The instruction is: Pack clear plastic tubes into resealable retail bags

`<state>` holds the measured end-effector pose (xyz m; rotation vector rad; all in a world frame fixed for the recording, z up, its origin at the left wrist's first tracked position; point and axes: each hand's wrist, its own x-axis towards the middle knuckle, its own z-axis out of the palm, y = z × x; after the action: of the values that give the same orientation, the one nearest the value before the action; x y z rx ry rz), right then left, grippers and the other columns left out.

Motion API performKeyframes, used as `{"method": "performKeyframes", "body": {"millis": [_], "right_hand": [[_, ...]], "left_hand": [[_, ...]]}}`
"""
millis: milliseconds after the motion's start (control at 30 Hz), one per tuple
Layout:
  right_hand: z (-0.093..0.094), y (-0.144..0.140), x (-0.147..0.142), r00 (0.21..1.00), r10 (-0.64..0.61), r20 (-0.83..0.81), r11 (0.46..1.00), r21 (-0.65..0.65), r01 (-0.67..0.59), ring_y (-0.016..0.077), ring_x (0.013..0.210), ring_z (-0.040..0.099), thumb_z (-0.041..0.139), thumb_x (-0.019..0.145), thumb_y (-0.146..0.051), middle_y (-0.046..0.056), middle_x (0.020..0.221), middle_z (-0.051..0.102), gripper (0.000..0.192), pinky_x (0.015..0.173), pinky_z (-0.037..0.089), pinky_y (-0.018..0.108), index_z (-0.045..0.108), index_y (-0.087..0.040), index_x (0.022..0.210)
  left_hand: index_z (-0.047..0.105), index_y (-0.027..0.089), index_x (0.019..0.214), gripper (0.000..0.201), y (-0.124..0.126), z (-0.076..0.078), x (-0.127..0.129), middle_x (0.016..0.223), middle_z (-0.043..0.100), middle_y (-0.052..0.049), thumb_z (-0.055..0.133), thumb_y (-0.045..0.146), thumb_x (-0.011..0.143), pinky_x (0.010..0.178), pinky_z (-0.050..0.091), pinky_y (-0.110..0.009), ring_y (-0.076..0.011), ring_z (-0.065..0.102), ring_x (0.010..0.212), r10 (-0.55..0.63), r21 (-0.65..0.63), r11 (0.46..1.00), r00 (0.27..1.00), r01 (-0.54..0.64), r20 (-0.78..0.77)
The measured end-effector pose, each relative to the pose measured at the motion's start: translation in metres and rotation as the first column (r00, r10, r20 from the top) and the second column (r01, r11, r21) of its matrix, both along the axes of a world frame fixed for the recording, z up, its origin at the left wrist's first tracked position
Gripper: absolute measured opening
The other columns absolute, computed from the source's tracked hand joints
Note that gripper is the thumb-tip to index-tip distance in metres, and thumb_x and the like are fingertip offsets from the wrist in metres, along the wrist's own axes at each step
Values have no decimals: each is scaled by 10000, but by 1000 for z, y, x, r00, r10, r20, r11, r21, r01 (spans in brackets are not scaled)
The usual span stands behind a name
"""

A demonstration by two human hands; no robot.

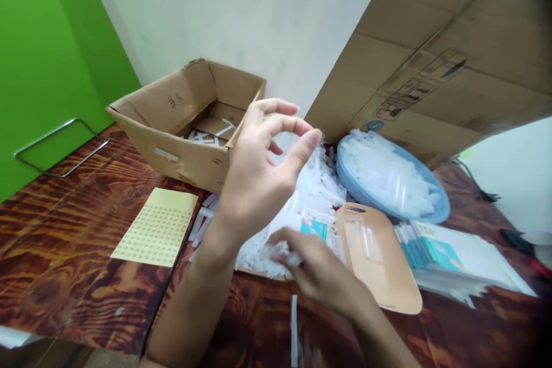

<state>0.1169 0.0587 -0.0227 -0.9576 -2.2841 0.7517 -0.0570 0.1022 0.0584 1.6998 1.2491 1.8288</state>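
My left hand is raised above the table with its fingers curled apart and nothing in it. It hovers over a heap of small clear plastic packets. Lower down, my right hand reaches into the near edge of that heap, fingers closed on a few white packets. A white card with a teal patch lies just beyond the right hand's fingers. One loose white strip rests on the table between my forearms.
An open cardboard box with white strips inside stands at the back left. A blue bowl full of clear pieces, a tan board, stacked teal-printed sheets, a yellow sticker sheet and a big cardboard panel surround the heap.
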Motion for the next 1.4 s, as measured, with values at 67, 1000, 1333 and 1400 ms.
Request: {"method": "performKeyframes", "body": {"millis": [67, 1000, 1333, 1400], "right_hand": [[21, 19, 6, 985, -142, -95, 984, 95, 151, 153, 673, 636, 607, 926, -145, -2, 868, 683, 170, 636, 515, 270, 609, -249, 1061], [47, 63, 41, 923, -233, -307, 839, 417, 351, 175, 770, 658, 552, 885, -52, 32, 998, 660, 298, 656, 527, 292, 529, -255, 1102], [48, 64, 43, 924, -214, -318, 818, 459, 347, 167, 760, 645, 546, 870, -29, 36, 992, 665, 310, 673, 510, 285, 535, -233, 1103], [47, 64, 43, 925, -216, -313, 815, 464, 348, 161, 752, 640, 547, 864, -20, 38, 990, 664, 313, 669, 503, 281, 538, -224, 1101]], "left_hand": [[717, 240, 835, 73, -8, 7, -1, 1171, 640, -59, 698, 219, 902, 764, 611, -347, -270, 635, 1133, -63, -18, 998, 998, 63, 14], [715, 249, 786, 106, 6, 3, 30, 1123, 647, -83, 713, 295, 882, 702, 594, -300, -274, 617, 1145, -255, -163, 959, 958, 233, -134], [703, 231, 774, 121, 1, 11, 34, 1141, 623, -59, 710, 294, 877, 703, 563, -256, -262, 585, 1179, -269, -251, 940, 953, 229, -138], [711, 235, 782, 109, 0, 12, 34, 1147, 618, -51, 720, 298, 870, 688, 554, -240, -252, 584, 1169, -266, -254, 941, 954, 225, -139]]}}
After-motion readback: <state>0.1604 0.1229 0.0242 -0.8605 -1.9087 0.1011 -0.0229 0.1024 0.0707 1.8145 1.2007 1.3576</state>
